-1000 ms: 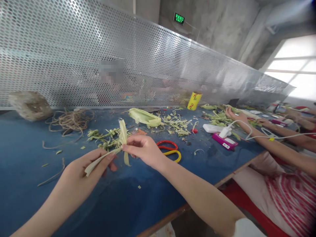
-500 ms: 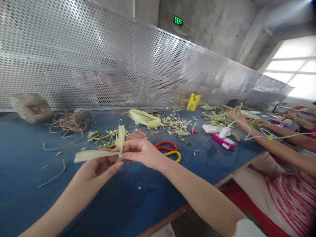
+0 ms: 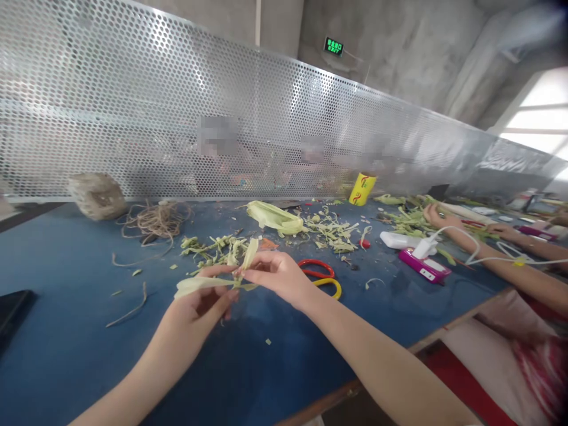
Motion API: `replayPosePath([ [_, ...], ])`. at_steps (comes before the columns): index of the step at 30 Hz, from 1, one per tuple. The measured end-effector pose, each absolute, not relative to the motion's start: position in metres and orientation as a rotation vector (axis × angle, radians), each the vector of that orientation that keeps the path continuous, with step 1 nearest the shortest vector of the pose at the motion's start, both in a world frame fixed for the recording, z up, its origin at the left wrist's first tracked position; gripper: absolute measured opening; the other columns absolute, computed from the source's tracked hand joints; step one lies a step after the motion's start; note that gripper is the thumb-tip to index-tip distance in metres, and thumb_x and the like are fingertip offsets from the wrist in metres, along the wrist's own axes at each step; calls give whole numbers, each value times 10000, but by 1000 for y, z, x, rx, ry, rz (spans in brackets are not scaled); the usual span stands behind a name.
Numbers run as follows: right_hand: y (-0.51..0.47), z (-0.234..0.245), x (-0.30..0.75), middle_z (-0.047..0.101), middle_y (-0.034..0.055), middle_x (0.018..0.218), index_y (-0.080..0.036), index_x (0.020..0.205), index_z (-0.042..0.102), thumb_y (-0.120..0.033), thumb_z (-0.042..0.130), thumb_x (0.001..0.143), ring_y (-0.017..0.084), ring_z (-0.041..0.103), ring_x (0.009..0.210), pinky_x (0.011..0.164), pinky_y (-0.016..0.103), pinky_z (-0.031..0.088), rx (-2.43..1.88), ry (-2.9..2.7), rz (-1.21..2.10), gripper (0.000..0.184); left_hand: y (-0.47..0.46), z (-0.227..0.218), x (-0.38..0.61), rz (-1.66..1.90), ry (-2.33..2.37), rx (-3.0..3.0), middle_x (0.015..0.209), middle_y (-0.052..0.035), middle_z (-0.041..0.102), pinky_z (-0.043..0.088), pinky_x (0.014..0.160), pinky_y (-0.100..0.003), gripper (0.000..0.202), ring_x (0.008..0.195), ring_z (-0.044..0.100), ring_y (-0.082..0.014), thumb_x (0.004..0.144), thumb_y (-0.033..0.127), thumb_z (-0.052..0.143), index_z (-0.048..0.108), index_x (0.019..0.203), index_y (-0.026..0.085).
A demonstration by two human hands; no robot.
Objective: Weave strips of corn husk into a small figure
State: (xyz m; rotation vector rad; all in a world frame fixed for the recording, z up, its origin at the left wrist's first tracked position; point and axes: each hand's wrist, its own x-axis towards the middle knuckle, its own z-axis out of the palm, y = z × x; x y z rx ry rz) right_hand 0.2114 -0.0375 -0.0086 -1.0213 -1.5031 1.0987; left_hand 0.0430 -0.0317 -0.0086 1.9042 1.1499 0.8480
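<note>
Pale green strips of corn husk [image 3: 195,286] cross one another between my two hands, a little above the blue table [image 3: 275,373]. My left hand [image 3: 202,305] pinches the strips from the left and below, its fingers closed. From the right, my right hand [image 3: 275,275] grips them near the crossing with thumb and forefinger. One strip points left, another stands up between the hands. Just behind my right wrist lie scissors with a red and a yellow handle [image 3: 328,289]; their blades are hidden by the hand.
A larger corn husk [image 3: 275,219] and husk scraps [image 3: 335,234] lie behind my hands. Tangled twine [image 3: 155,222] and a rough block [image 3: 97,195] are at left. A purple power strip [image 3: 423,265] with a cable sits right, near a co-worker's arm [image 3: 488,263]. A perforated metal screen [image 3: 266,118] borders the back.
The view has shifted left, bringing a dark flat object into sight at the left edge. My hands have turned the husk strips a little; the upright strip now leans right.
</note>
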Motion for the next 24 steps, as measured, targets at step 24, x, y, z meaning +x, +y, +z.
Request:
replayPosePath([
  [24, -45, -5, 203, 519, -7, 730, -254, 681, 710, -314, 696, 619, 130, 502, 763, 727, 269, 399, -1001, -1328, 910, 88, -40, 7, 49, 881, 1202, 1792, 611, -6, 694, 490, 454, -238, 240, 524, 615, -193, 571, 451, 607, 674, 659, 238],
])
